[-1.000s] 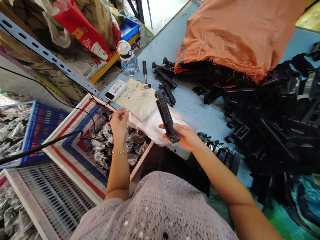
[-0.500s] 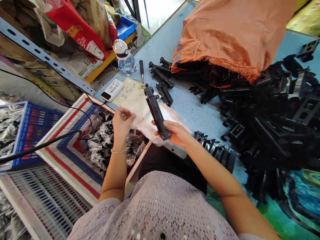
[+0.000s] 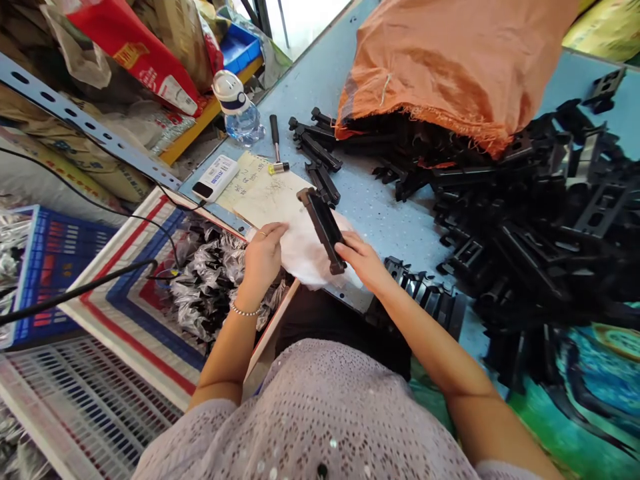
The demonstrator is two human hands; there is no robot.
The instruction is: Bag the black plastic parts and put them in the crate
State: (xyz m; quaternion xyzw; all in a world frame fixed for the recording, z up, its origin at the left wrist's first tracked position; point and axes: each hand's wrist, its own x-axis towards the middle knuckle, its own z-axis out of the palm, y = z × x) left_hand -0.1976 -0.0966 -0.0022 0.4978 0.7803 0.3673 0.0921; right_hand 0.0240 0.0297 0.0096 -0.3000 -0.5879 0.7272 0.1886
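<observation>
My right hand (image 3: 364, 261) grips the lower end of a long black plastic part (image 3: 324, 230), which is held tilted above thin white plastic bags (image 3: 300, 257) at the table's near edge. To the left, my left hand (image 3: 264, 257) has its fingers pinched together at the left edge of the bags, and seems to hold thin clear plastic there. A bracelet is on my left wrist. Behind the hands lies a sheet of cardboard with writing (image 3: 260, 190).
An orange sack (image 3: 450, 67) and a heap of black parts (image 3: 540, 247) cover the right side. A hammer (image 3: 275, 143), a bottle (image 3: 243, 117) and a white device (image 3: 216, 178) stand behind. Left is a crate (image 3: 100, 293) of bagged parts.
My left hand has moved right, onto the edge of the white bags, and turned. My right hand has turned the black part so that another side of it shows.
</observation>
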